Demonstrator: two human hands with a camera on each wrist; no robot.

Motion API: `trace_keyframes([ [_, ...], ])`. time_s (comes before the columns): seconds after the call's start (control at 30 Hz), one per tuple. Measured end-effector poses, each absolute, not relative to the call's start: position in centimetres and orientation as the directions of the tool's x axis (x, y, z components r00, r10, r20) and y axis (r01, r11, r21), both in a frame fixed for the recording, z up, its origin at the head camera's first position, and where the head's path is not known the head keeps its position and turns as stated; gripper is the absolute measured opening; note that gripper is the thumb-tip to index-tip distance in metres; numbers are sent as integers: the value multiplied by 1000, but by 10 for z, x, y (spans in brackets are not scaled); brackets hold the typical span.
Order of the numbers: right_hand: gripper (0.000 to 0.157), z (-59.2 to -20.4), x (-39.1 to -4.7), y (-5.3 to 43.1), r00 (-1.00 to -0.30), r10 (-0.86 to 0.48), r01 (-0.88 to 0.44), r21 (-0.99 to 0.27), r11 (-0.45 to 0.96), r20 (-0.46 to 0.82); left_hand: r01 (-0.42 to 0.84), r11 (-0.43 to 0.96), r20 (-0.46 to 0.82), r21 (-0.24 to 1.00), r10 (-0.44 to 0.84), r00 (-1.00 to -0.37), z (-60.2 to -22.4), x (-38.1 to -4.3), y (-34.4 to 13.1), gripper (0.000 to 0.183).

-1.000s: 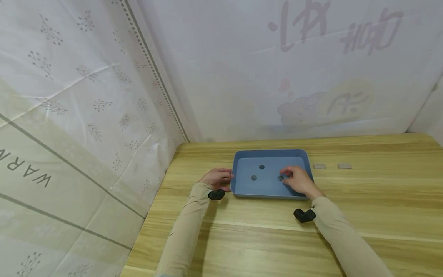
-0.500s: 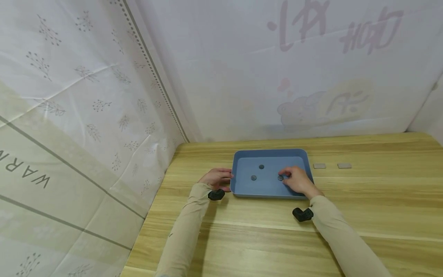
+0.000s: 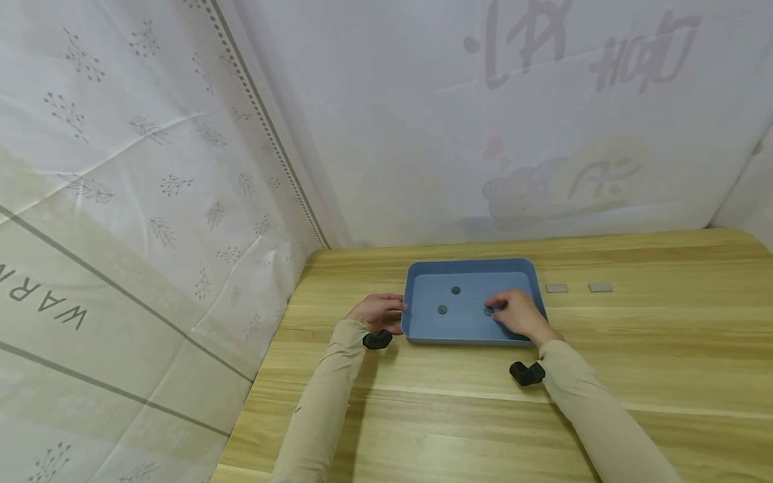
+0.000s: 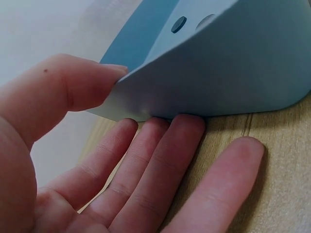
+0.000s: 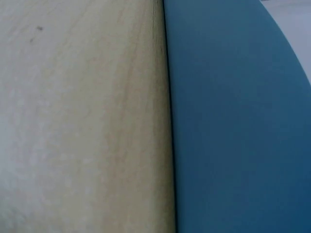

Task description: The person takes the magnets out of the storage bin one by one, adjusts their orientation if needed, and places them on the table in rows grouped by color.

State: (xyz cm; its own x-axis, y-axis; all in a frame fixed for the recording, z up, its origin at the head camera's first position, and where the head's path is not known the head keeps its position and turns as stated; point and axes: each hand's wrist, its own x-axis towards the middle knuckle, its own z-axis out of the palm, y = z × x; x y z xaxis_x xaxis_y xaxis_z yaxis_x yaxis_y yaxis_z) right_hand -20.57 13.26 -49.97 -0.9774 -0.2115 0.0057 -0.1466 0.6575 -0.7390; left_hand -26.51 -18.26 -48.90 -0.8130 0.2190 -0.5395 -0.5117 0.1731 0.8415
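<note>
A shallow blue tray [image 3: 471, 341] sits on the wooden table. My left hand [image 3: 377, 311] is at its left end: in the left wrist view the thumb [image 4: 87, 80] touches the rim and fingertips [image 4: 187, 127] meet the foot of the outer wall, fairly straight. My right hand [image 3: 516, 312] reaches over the front right of the tray, thumb and forefinger bent around a small dark round disc [image 3: 488, 311] on the tray floor. Two similar discs lie inside, one towards the back [image 3: 455, 290], one nearer the front left [image 3: 443, 310]. The right wrist view shows only tray wall [image 5: 233, 116] and table.
Two small flat grey rectangular pieces, a nearer one [image 3: 557, 288] and a farther one [image 3: 600, 287], lie on the table [image 3: 423, 416] right of the tray. Patterned white cloth [image 3: 386, 134] hangs behind and to the left.
Hardly anything differs. The right forearm and hand have shifted very slightly left, fingers staying at the same disc; the left hand keeps its place on the tray.
</note>
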Motion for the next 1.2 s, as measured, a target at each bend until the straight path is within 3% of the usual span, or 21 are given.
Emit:
trace_keyframes([
  [1.2,12,-507,-211,134,-979,-195,-172,-714,679,51,-516,190,-548,836,226,-805,-493,-269,-183,45],
])
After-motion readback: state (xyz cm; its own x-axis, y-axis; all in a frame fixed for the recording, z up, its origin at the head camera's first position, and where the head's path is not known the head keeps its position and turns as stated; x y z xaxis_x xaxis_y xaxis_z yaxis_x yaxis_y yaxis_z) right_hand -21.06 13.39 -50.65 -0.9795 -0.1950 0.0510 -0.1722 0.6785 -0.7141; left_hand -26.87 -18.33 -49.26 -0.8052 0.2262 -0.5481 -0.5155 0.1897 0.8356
